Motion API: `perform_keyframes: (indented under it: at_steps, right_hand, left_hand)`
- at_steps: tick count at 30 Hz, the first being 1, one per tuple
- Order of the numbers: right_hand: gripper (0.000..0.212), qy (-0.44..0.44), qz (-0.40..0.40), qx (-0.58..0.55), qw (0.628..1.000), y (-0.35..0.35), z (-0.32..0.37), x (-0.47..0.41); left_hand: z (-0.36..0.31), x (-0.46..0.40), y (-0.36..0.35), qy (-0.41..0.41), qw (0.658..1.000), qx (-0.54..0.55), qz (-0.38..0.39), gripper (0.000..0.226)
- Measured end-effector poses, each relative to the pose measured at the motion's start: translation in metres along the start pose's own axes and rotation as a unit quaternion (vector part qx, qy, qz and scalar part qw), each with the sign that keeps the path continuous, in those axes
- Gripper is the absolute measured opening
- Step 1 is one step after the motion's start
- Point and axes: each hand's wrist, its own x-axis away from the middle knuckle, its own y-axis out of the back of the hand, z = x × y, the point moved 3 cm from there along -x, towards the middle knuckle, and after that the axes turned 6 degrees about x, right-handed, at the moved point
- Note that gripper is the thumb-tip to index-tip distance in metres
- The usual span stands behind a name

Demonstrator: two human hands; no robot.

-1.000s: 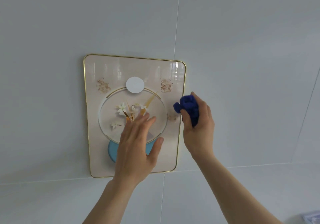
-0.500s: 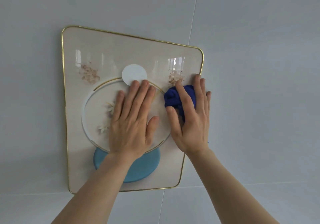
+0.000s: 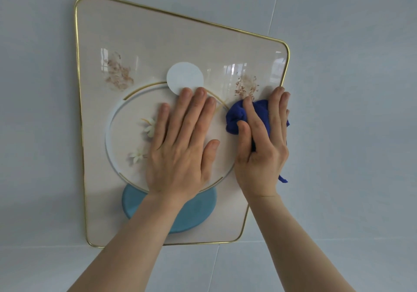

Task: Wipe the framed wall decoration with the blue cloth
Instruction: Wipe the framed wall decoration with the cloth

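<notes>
A framed wall decoration (image 3: 144, 43) with a thin gold rim hangs on the pale wall; it shows a white disc, a ring with small flowers and a light blue oval. My left hand (image 3: 180, 147) lies flat on its middle, fingers spread, holding nothing. My right hand (image 3: 261, 142) presses a bunched dark blue cloth (image 3: 237, 118) against the glass near the frame's right edge. Part of the cloth is hidden under my palm, and a small corner hangs below my wrist.
The pale tiled wall (image 3: 349, 122) surrounds the frame, with a vertical seam at the upper right and a horizontal seam just below the frame. Nothing else is in view.
My view has come closer to the frame. My left hand went from hovering to lying flat on the glass. My right hand brought the cloth from the right rim onto the glass.
</notes>
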Motion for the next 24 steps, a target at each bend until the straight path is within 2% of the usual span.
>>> perform_keyframes:
  at_steps: [10, 17, 24]
  right_hand:
    - [0.036, 0.013, 0.041, 0.006, 0.999, 0.007, -0.011, 0.044]
    - [0.036, -0.019, 0.063, 0.016, 0.998, 0.013, -0.010, 0.059]
    - [0.033, -0.012, 0.116, 0.040, 0.992, 0.027, -0.021, 0.116]
  left_hand:
    - [0.000, 0.000, 0.000, 0.000, 1.000, 0.010, -0.004, 0.060]
    - [0.000, 0.000, 0.001, 0.001, 1.000, 0.012, -0.003, 0.060]
    - [0.000, 0.002, 0.000, -0.004, 1.000, 0.001, -0.005, 0.060]
